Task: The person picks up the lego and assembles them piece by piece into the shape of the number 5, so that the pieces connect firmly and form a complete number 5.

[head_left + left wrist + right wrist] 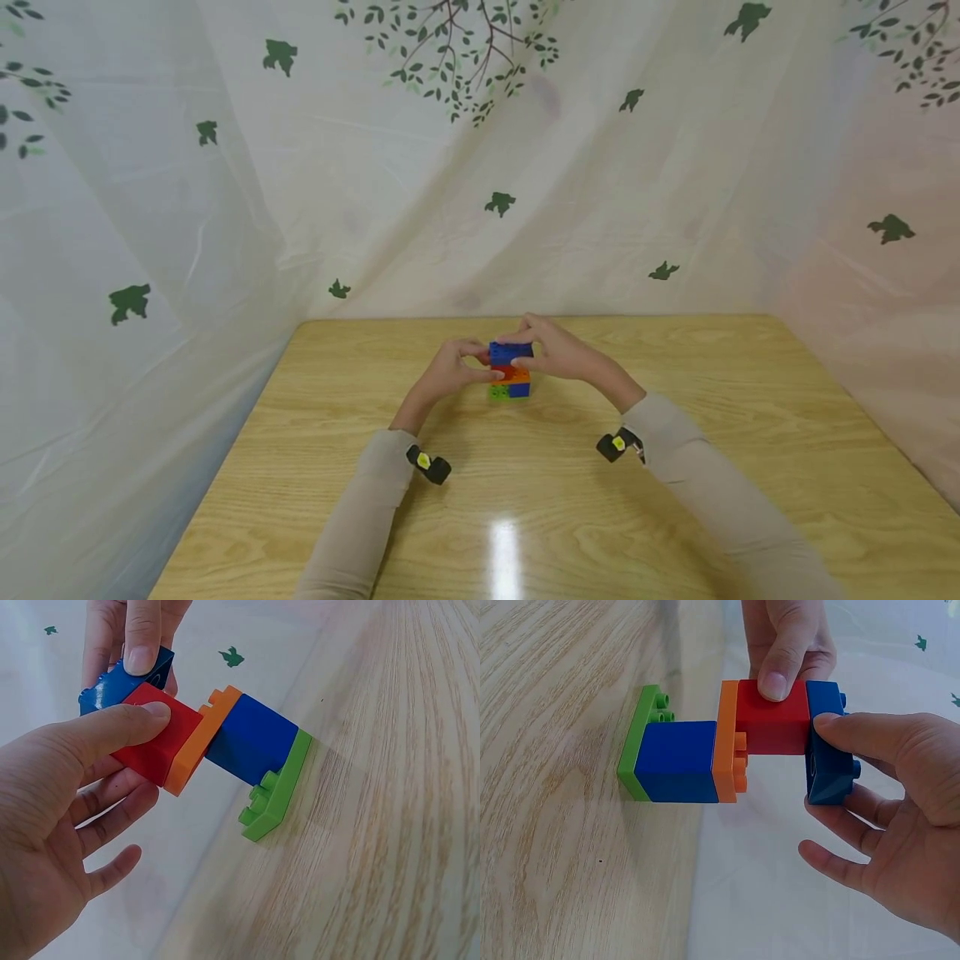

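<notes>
A small brick stack (510, 372) stands on the wooden table (525, 500). From the bottom it is a green plate (637, 742), a blue brick (676, 761), an orange plate (727, 742) and a red brick (776, 727). My left hand (471, 367) pinches the red brick (154, 742) between thumb and fingers. At the top end, a second blue brick (829, 754) sits slightly tilted against the red one. My right hand (528, 350) grips this top blue brick (112, 688) with thumb and fingers.
A white curtain (225, 208) printed with green leaves and birds closes in the table at the back and on both sides. A black wrist camera (429, 464) sits on the left wrist, and a second wrist camera (618, 444) on the right. Bare tabletop surrounds the stack.
</notes>
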Motion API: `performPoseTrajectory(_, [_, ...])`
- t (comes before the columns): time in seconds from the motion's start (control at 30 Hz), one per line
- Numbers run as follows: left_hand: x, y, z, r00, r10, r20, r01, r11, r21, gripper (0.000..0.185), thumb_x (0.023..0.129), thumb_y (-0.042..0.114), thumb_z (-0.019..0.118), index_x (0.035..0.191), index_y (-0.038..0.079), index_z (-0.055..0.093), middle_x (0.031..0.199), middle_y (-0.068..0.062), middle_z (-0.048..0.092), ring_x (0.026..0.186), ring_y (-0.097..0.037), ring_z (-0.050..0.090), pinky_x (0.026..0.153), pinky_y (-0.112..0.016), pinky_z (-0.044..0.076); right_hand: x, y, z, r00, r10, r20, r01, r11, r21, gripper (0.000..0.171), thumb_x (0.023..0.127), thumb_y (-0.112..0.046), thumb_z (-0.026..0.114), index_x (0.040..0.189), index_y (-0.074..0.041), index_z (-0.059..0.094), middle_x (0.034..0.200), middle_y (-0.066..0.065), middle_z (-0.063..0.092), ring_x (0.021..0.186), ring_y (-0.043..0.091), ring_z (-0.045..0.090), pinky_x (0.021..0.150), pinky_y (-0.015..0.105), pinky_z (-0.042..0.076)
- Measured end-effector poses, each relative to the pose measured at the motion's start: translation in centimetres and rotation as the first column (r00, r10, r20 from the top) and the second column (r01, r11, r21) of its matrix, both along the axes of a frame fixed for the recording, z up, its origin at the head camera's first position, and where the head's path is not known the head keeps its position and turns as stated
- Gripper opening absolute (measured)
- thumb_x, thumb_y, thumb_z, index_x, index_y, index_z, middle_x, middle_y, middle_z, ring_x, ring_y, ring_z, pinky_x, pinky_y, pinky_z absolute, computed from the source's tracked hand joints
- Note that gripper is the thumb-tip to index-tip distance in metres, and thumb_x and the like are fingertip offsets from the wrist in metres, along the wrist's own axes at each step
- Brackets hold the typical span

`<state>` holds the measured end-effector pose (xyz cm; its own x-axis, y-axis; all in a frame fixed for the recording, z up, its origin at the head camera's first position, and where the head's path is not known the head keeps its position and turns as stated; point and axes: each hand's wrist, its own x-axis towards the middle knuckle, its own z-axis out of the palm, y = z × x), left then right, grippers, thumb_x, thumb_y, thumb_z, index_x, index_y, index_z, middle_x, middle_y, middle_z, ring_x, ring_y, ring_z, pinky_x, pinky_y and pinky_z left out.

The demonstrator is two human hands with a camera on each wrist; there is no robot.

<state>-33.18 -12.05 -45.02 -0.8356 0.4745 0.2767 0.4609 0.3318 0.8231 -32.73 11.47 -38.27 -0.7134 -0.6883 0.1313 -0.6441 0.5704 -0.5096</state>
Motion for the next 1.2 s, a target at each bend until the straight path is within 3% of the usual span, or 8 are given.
performPoseTrajectory(0.27, [0.1,0.1,0.0,1.000,0.016,0.009,-0.016,1.000,-0.016,0.029,0.086,0.016,0.083,0.113,0.005,0.079,0.103,-0.012,0.074,0.096,-0.023,0.063,0.097,-0.061,0.048,-0.1,0.2,-0.2,1.000,0.005,0.003,-0.005,1.000,-0.015,0.043,0.095,-0.016,0.073,0.137,-0.008,0.066,0.112,0.014,0.059,0.097,0.024,0.053,0.080,0.034,0.046])
performPoseTrajectory(0.4, [0.1,0.2,0.0,1.000,0.025,0.014,-0.024,0.999,-0.026,0.030,0.085,0.016,0.083,0.113,0.005,0.079,0.104,-0.012,0.075,0.098,-0.025,0.064,0.099,-0.060,0.048,-0.1,0.5,-0.5,1.000,0.002,0.015,-0.001,0.999,-0.049,0.045,0.094,-0.017,0.074,0.138,-0.008,0.065,0.115,0.016,0.061,0.100,0.026,0.055,0.084,0.044,0.051])
performPoseTrajectory(0.63, [0.2,0.3,0.1,0.999,0.048,0.014,-0.047,0.998,-0.044,0.031,0.084,0.018,0.085,0.111,0.005,0.079,0.104,-0.012,0.075,0.097,-0.025,0.066,0.097,-0.056,0.051,-0.3,1.6,-2.5,0.995,-0.024,0.094,0.037,0.990,-0.139,0.065,0.092,-0.017,0.076,0.151,-0.007,0.049,0.136,0.017,0.059,0.111,0.030,0.060,0.099,0.058,0.050])
performPoseTrajectory(0.8, [0.3,0.3,0.2,0.997,0.072,0.012,-0.071,0.995,-0.072,0.033,0.083,0.021,0.085,0.113,0.008,0.079,0.107,-0.009,0.076,0.096,-0.021,0.067,0.092,-0.045,0.054,-0.4,2.5,-4.0,0.993,-0.030,0.113,0.052,0.978,-0.203,0.072,0.090,-0.015,0.079,0.153,-0.005,0.046,0.130,0.017,0.064,0.107,0.033,0.064,0.100,0.062,0.048])
performPoseTrajectory(0.97, [0.3,0.2,0.3,0.997,0.080,0.012,-0.079,0.993,-0.083,0.034,0.084,0.023,0.085,0.114,0.009,0.079,0.110,-0.007,0.077,0.097,-0.019,0.068,0.091,-0.039,0.054,-0.5,3.0,-5.2,0.991,-0.064,0.116,0.087,0.975,-0.204,0.073,0.089,-0.020,0.080,0.152,-0.003,0.046,0.126,0.015,0.067,0.109,0.032,0.067,0.099,0.058,0.050])
performPoseTrajectory(1.2, [0.4,-0.3,0.5,0.995,0.089,0.052,-0.085,0.993,-0.082,0.040,0.083,0.025,0.086,0.118,0.009,0.077,0.114,-0.006,0.077,0.102,-0.021,0.068,0.093,-0.041,0.055,-0.2,3.4,-6.4,0.984,-0.056,0.169,0.095,0.967,-0.237,0.057,0.090,-0.018,0.079,0.140,-0.004,0.058,0.120,0.016,0.072,0.108,0.032,0.069,0.097,0.057,0.051])
